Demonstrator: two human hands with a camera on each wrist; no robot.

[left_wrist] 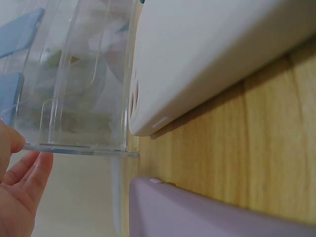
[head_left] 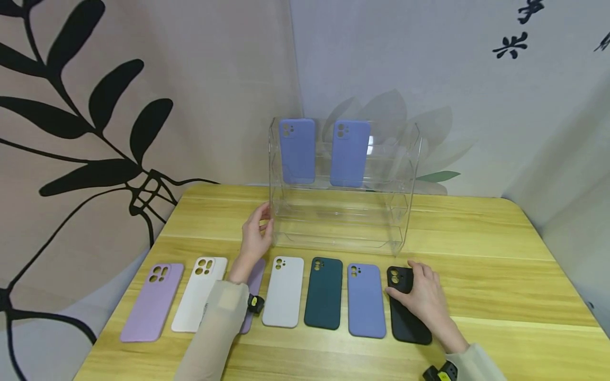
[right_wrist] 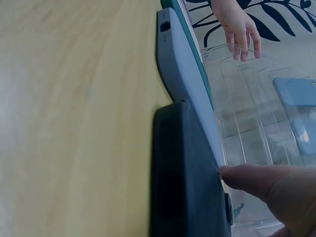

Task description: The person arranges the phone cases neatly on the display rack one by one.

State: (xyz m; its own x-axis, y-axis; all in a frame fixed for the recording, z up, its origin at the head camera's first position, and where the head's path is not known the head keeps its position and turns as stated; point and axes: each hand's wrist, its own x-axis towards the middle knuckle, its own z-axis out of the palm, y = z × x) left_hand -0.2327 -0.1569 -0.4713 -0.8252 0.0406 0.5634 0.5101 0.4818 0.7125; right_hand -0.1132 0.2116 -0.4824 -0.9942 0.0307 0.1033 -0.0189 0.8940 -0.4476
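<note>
My left hand (head_left: 256,235) pinches the left side panel of a clear tiered display stand (head_left: 333,246). In the left wrist view the thumb lies on one side of the panel and the fingers (left_wrist: 37,180) on the other. Two lavender-blue phone cases, a left one (head_left: 297,151) and a right one (head_left: 350,153), lean on the stand's top tier. At the right end of a row, my right hand (head_left: 425,296) holds a black phone case (head_left: 410,328) across its upper part, thumb on its left edge and fingers at its top right. This case lies on the table.
Along the wooden table (head_left: 500,264) lie a purple case (head_left: 152,304), a white one (head_left: 197,296), another purple one (head_left: 254,280) partly hidden under my left arm, a pale one (head_left: 283,291), a dark green one (head_left: 324,293) and a lavender-blue one (head_left: 366,301). A patterned wall backdrop stands behind.
</note>
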